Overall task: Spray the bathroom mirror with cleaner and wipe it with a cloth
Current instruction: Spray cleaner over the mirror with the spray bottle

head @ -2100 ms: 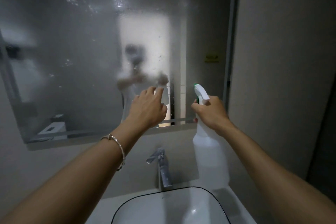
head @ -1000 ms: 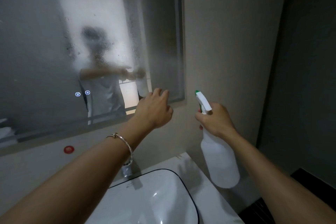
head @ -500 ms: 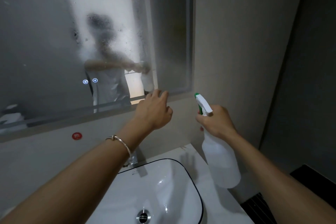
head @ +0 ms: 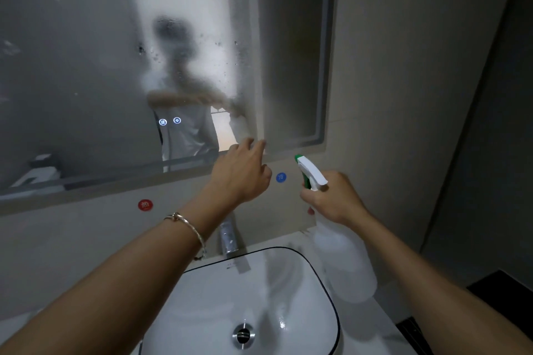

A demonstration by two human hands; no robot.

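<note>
Mirror (head: 86,66), misted, hangs just ahead of the left hand (head: 239,176), fingers loosely spread, clothless. Right hand (head: 331,199) grips the spray bottle (head: 343,262). Spraying seems done; wiping needs a cloth.

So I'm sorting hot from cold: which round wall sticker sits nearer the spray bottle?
The blue sticker, beside the spray bottle; the red sticker is far left.

Single head-worn view, close above the sink (head: 331,297), facing forward and down toward the mirror (head: 86,66).
</note>
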